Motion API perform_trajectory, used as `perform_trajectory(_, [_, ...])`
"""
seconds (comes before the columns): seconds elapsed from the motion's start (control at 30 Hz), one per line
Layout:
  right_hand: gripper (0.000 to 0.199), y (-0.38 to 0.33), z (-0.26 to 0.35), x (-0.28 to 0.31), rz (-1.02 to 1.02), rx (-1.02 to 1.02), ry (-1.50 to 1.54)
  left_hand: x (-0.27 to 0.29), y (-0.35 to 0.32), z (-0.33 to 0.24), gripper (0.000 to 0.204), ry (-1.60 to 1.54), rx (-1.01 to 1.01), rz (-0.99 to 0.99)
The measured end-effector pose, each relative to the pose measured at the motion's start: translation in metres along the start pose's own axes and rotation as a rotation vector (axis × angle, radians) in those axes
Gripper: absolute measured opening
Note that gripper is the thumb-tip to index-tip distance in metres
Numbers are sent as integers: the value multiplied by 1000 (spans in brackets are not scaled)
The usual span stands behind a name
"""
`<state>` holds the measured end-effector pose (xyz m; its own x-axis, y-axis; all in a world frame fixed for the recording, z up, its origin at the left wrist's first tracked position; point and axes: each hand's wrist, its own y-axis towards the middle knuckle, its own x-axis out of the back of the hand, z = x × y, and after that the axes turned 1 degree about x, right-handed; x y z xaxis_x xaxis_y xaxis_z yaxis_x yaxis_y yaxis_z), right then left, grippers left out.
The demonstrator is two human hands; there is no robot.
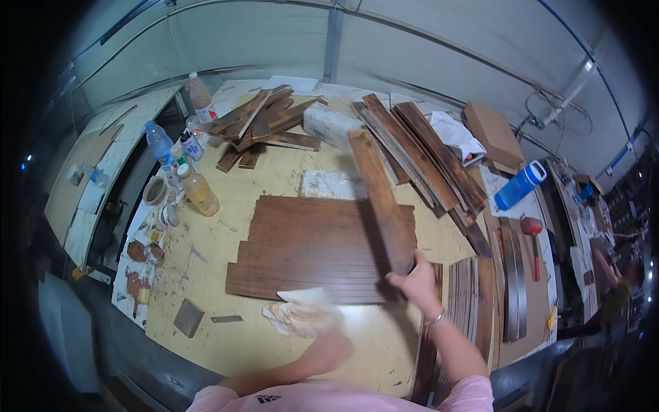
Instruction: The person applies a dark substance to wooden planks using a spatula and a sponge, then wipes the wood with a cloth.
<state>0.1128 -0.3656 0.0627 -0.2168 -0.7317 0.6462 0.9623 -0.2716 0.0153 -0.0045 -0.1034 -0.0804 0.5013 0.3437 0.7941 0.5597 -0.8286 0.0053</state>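
My right hand (417, 283) grips the lower end of a long brown wooden plank (383, 206), its thumb on the near face. The plank is raised and tilted, its far end pointing away over the table. Under it lies a panel of dark brown boards (309, 244) set side by side, with uneven ends. Close to the panel's near edge is a stained white cloth (302, 314). Beside that cloth my left hand (331, 349) is smeared by motion, so its fingers cannot be made out.
Loose wood pieces (264, 120) pile up at the far left. More planks (425, 154) lie at far right, with stacked strips (470, 302) nearer. Bottles (198, 192) line the left side. A blue bottle (520, 185) and a red-headed mallet (532, 237) are on the right.
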Motion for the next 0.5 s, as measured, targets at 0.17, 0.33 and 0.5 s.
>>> perform_trajectory(0.17, [57, 147, -17, 41, -97, 78, -394, 3, 1, -2, 14, 61, -86, -140])
perform_trajectory(0.33, [61, 238, -41, 53, -141, 96, -458, 1, 0, -4, 16, 93, -132, -215])
perform_trajectory(0.5, [56, 266, -74, 55, -273, 95, -460, -8, 8, -4, 20, 56, -154, -289])
